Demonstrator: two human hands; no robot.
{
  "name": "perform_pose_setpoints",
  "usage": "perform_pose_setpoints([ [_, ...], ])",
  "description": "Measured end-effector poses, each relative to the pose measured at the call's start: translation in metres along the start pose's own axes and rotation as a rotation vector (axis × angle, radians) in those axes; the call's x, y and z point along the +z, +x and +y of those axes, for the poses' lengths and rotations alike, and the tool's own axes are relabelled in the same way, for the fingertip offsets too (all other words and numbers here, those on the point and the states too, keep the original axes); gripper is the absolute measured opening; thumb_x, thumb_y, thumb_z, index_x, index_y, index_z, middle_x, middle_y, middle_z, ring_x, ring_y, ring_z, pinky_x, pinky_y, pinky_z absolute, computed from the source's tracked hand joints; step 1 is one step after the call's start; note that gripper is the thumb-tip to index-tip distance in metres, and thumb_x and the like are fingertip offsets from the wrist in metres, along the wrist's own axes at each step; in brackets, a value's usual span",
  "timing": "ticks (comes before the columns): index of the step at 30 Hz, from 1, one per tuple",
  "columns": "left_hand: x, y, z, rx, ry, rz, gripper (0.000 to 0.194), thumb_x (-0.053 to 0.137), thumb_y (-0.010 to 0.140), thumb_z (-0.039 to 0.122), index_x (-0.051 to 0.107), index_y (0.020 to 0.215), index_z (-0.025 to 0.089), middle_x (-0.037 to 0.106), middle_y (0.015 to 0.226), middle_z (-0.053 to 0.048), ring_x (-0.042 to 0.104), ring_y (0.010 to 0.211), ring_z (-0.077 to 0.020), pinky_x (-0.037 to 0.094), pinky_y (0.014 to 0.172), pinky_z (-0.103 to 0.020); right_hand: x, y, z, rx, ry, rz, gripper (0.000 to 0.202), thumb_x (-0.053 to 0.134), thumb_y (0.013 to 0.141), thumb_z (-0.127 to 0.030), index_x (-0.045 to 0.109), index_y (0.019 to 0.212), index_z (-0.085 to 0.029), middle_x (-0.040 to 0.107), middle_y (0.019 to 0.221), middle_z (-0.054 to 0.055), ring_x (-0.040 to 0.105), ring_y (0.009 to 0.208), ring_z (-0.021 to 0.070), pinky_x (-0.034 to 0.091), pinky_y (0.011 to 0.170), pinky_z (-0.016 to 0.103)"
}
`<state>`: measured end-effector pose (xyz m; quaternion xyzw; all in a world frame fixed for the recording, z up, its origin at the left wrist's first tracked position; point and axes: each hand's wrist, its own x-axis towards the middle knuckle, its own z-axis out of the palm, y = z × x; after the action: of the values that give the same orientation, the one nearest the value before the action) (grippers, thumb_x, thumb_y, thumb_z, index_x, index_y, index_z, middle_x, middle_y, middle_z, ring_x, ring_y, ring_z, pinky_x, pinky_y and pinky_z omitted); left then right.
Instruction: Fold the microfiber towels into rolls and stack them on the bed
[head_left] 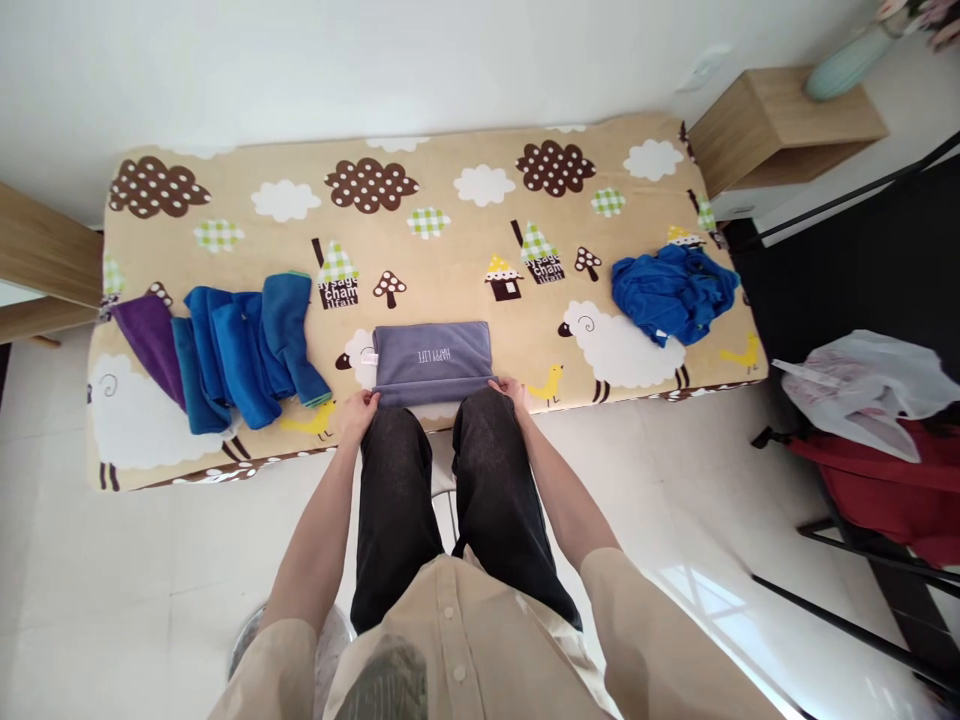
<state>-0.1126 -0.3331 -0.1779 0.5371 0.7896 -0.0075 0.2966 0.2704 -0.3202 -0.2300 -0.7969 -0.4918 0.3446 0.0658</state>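
A grey-purple towel (433, 345) with white lettering lies flat at the bed's front edge, its near edge folded over in a narrow strip. My left hand (360, 412) pinches the strip's left end, and my right hand (510, 392) pinches its right end. A pale tag shows at the towel's left side. To the left, several rolled or folded blue towels (244, 350) lie side by side with a purple towel (150, 340) at their outer end. A crumpled heap of blue cloth (675, 292) rests toward the bed's right end.
The bed (442, 270) has a tan patterned cover and stands against a white wall. A wooden nightstand (810, 110) holds a pale green vase (851, 68). At right, a white plastic bag (862, 385) lies over red cloth (885, 490). Wooden furniture (45, 245) stands at left.
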Motion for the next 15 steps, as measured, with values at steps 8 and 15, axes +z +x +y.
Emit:
perform_pose_setpoints([
  [8, 0.004, 0.001, -0.002, -0.020, -0.013, 0.031, 0.033, 0.053, 0.095, 0.041, 0.075, 0.104, 0.018, 0.077, 0.107, -0.013, 0.071, 0.104, -0.0316, 0.052, 0.085, -0.037, -0.001, -0.004, -0.003, 0.026, -0.001, 0.018, 0.038, 0.063, 0.089, -0.057, 0.077, 0.084, -0.022, 0.074, 0.084, 0.009, 0.067, 0.081, 0.0245, 0.050, 0.075, 0.034],
  [15, 0.010, 0.004, -0.007, -0.002, -0.062, 0.091, 0.028, 0.056, 0.092, 0.041, 0.074, 0.098, 0.020, 0.078, 0.100, -0.012, 0.071, 0.098, -0.0315, 0.053, 0.082, -0.038, 0.001, -0.003, -0.003, 0.044, 0.062, 0.030, 0.031, 0.068, 0.086, -0.052, 0.076, 0.082, -0.023, 0.074, 0.085, 0.009, 0.068, 0.083, 0.0254, 0.050, 0.078, 0.037],
])
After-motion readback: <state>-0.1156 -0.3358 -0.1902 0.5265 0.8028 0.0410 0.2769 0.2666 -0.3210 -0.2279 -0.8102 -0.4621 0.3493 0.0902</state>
